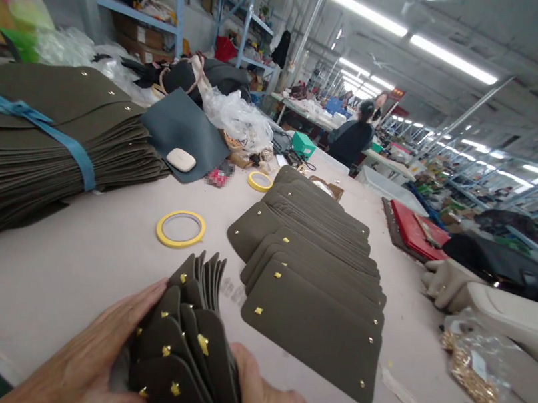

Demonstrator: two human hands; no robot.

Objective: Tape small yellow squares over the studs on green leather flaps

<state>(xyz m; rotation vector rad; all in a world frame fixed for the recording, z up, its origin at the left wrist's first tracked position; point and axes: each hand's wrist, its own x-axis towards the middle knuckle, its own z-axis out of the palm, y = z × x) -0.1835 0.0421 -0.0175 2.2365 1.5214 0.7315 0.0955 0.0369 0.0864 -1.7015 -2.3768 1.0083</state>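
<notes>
Between my hands stands a stack of dark olive leather panels (pixel 189 358), tilted up, with yellow tape bits over small metal studs at the rounded corners. My left hand (pixel 99 351) presses along the stack's left side, thumb at the near face. On the right side, my right hand (pixel 270 397) grips the stack's edge, its fingers partly hidden. Beyond the stack, a fanned row of similar panels (pixel 311 322) lies overlapping on the table, the nearest ones with yellow tape bits. A yellow tape roll (pixel 178 243) lies just past my left hand.
A thick panel bundle (pixel 14 150) tied with a blue strip fills the left side. Another yellow tape roll (pixel 260 181) lies farther back, near a white oval case (pixel 181 159). At right are a bag of gold hardware (pixel 473 373), beige bags (pixel 524 320) and a red folder-like item (pixel 416 230).
</notes>
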